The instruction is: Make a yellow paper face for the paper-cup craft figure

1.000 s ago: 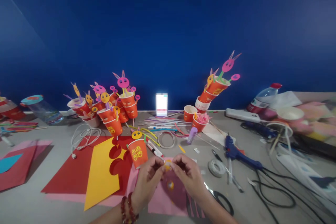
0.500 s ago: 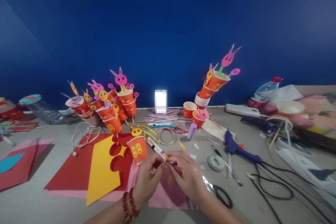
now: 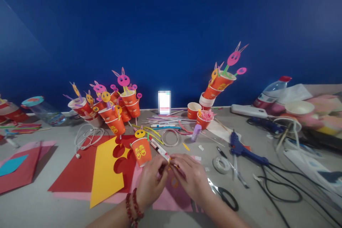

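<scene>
My left hand (image 3: 153,180), with red bead bracelets at the wrist, and my right hand (image 3: 189,174) meet fingertip to fingertip above a pink paper sheet (image 3: 162,203). Both are closed in a pinch on a small yellow paper piece (image 3: 169,163), mostly covered by the fingers. Just beyond the fingertips lie white markers (image 3: 160,149). Left of them stands an orange paper cup (image 3: 141,152) topped by a yellow bunny face (image 3: 139,133). A yellow sheet (image 3: 107,174) with round cut-outs lies on red paper (image 3: 72,171) beside my left hand.
Scissors (image 3: 227,197) and a tape roll (image 3: 221,165) lie right of my right hand. Farther right are a blue glue gun (image 3: 245,151) and black cables (image 3: 280,199). Decorated cups (image 3: 130,99) stand at the back left, and a leaning cup stack (image 3: 213,89) at the back right.
The whole view has shifted slightly, so things sit a little farther right. My hands stay together in nearly the same pinch on the small yellow piece.
</scene>
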### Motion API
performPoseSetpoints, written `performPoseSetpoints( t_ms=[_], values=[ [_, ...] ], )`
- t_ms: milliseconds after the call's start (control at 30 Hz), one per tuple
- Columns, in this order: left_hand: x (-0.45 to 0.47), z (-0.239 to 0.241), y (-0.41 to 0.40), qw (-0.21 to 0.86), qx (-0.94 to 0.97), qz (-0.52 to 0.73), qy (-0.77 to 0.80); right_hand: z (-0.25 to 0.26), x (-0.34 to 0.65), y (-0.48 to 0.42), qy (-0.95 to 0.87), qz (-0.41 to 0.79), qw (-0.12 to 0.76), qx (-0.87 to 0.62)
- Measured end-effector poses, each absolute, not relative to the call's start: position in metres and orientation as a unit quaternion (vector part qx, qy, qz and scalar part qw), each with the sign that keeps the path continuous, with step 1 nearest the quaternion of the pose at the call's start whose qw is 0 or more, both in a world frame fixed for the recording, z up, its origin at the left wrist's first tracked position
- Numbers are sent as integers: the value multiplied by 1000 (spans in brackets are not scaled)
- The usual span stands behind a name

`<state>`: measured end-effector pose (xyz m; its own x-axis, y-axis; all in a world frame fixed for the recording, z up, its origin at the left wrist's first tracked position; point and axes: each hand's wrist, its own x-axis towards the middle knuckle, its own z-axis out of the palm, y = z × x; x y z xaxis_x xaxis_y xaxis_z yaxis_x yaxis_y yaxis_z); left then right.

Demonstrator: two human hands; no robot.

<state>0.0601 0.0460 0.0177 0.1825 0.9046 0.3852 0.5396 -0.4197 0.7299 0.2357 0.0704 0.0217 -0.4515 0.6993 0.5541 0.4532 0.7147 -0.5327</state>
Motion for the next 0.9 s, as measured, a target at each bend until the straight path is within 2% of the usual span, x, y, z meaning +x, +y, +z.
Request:
performPoseSetpoints(
  t_ms=[533, 900],
  values=[
    [59, 17, 46, 199, 750, 396, 490, 25, 236, 72, -840, 154, 388, -348],
    [61, 18, 44, 221, 739, 393, 501, 28, 236, 71, -840, 153, 396, -338]
  ],
)
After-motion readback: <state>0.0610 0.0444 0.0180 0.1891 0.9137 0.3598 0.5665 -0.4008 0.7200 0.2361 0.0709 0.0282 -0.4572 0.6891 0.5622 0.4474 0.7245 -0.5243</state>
